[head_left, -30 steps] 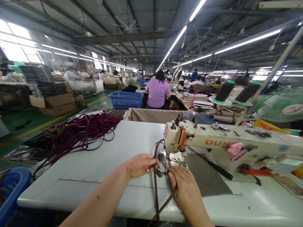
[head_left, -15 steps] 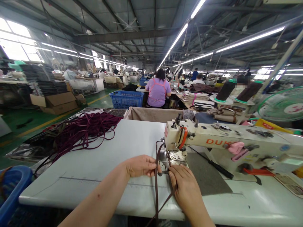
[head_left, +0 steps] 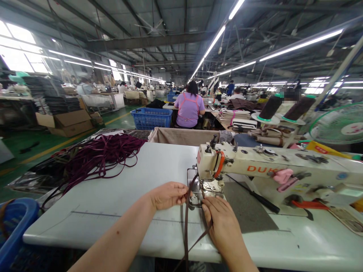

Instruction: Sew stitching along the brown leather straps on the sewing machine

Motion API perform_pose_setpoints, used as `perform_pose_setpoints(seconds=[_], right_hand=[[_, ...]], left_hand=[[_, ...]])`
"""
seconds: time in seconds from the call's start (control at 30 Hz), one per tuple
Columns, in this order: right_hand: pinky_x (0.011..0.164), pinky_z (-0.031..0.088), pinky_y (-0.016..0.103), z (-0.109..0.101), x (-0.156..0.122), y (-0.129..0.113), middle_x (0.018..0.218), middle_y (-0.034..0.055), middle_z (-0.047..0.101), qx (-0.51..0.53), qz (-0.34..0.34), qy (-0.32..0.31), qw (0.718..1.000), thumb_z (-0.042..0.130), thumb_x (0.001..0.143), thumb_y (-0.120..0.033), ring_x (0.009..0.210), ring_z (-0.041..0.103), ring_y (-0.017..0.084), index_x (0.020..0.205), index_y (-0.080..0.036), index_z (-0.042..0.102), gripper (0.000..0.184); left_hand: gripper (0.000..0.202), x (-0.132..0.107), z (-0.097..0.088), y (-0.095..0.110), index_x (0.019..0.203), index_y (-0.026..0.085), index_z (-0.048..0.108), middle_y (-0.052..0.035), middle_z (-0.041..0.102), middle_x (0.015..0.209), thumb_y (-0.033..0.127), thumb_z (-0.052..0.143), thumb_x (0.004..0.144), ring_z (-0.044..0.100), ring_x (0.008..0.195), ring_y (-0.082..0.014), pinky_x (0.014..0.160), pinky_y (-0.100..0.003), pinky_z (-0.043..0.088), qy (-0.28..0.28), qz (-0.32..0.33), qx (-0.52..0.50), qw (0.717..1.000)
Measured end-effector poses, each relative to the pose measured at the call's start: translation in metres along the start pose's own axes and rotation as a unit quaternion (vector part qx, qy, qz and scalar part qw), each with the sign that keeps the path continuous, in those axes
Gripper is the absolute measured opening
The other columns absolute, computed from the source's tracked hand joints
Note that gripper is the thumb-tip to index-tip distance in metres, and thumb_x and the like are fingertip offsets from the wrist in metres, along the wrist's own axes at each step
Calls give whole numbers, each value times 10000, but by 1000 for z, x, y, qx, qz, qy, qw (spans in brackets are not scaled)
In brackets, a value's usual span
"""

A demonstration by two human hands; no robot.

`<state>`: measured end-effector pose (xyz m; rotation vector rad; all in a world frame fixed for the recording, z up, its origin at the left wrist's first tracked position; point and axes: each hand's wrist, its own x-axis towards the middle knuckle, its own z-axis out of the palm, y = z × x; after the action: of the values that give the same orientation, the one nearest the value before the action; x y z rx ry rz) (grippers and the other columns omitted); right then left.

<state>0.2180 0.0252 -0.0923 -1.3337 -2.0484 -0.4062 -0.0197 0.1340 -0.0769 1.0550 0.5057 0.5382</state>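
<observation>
A narrow dark brown strap runs from under the head of the sewing machine down over the table's front edge. My left hand pinches this strap between thumb and fingers, just left of the needle plate. Beside the presser foot, my right hand lies with its fingers together on another stretch of brown strap, which comes out below the palm and crosses toward the first. The fingers of the right hand partly hide the strap there. The needle itself cannot be made out.
Tangled maroon straps lie at the table's left. A screwdriver-like black handle rests beneath the machine arm. A blue basket stands at lower left, a green fan at right. A co-worker in purple sits ahead.
My left hand has risen slightly, and the strap's upper part has shifted a little to the right. My right hand has hardly moved.
</observation>
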Motion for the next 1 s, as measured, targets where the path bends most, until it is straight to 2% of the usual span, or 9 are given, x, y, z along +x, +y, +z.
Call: perform_pose_setpoints(seconds=[0.43,1.0], right_hand=[[1059,488,432,0,-1,1,1146,68,774,-11,-8,2,1000,446,1112,-288,1050,724,217,1121,-191,751,321],[1064,489,429,0,0,0,1135,66,775,-11,-6,3,1000,436,1112,-281,1047,724,210,1114,-194,750,326]], left_hand=[[442,1,2,-3,944,77,796,-110,676,919,464,921,773,525,691,-94,635,-229,366,9,-7,-28,1000],[454,2,0,-4,1006,82,819,-133,693,947,470,908,786,515,710,-107,645,-234,376,14,-8,-18,1000]])
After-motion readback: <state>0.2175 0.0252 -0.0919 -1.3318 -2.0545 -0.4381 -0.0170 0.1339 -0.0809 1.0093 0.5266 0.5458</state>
